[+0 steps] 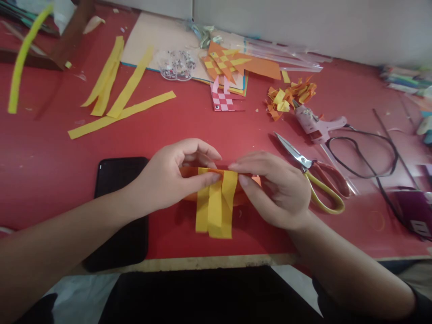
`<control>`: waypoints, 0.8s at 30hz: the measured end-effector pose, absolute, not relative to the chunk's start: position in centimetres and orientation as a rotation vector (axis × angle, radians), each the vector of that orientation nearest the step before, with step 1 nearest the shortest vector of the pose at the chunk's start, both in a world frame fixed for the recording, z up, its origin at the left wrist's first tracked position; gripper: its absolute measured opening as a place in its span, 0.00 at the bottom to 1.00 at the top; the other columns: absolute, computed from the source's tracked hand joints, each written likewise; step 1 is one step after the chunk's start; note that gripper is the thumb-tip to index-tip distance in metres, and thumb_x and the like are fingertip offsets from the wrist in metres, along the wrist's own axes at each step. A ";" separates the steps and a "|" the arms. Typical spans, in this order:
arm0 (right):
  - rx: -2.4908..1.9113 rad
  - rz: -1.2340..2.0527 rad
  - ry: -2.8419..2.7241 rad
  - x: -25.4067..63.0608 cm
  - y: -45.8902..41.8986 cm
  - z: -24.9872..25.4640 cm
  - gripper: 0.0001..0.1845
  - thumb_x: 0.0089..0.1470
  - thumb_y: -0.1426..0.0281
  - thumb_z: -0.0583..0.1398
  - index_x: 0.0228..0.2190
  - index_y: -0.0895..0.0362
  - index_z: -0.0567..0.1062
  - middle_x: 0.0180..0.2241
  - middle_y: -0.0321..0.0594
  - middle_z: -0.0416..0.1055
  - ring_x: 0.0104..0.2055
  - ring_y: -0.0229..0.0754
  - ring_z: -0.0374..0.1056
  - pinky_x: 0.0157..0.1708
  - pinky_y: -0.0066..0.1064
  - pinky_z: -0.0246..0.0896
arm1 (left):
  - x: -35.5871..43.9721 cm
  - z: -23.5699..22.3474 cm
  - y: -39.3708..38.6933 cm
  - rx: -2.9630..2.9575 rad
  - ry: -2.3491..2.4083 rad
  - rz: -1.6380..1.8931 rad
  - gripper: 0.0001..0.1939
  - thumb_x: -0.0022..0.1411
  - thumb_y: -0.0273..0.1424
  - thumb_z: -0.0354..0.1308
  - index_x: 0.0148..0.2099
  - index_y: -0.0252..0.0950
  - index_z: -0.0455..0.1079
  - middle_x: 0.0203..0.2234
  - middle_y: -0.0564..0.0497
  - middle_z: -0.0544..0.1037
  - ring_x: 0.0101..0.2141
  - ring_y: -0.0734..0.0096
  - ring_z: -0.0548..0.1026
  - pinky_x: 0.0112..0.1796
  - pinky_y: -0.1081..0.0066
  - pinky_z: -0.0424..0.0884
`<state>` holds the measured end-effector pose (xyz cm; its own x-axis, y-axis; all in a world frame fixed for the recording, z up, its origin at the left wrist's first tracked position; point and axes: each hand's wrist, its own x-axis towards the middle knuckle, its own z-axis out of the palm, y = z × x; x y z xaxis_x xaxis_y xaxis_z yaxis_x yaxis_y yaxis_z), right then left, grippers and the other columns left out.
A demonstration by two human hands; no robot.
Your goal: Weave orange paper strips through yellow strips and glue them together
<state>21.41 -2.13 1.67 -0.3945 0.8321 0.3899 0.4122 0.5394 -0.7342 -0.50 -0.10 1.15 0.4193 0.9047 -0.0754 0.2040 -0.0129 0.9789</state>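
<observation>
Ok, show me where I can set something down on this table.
Bare patch: the red tabletop between the yellow strips, the checked paper fish and the left hand. There is also room left of the phone. It is crowded on the right, around the scissors and glue gun, and at the back, around the paper sheets.

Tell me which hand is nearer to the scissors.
Right. The right hand is just left of the scissors; the left hand is farther off, its thumb over yellow strips, its wrist by the phone.
</observation>
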 end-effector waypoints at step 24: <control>-1.180 1.143 -1.587 20.9 -2.3 0.5 0.08 0.57 0.70 0.64 0.40 0.51 0.75 0.37 0.35 0.76 0.40 0.37 0.73 0.39 0.29 0.72 | -0.6 1.0 0.3 1.335 0.985 0.708 0.12 0.59 0.36 0.66 0.44 0.41 0.74 0.33 0.54 0.78 0.30 0.75 0.77 0.28 0.79 0.74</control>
<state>20.92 -2.32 0.51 -0.2135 0.9721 0.0977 0.2154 0.1443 -0.9658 -0.56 0.29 0.97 0.4433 0.8794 -0.1737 0.1155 0.1362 0.9839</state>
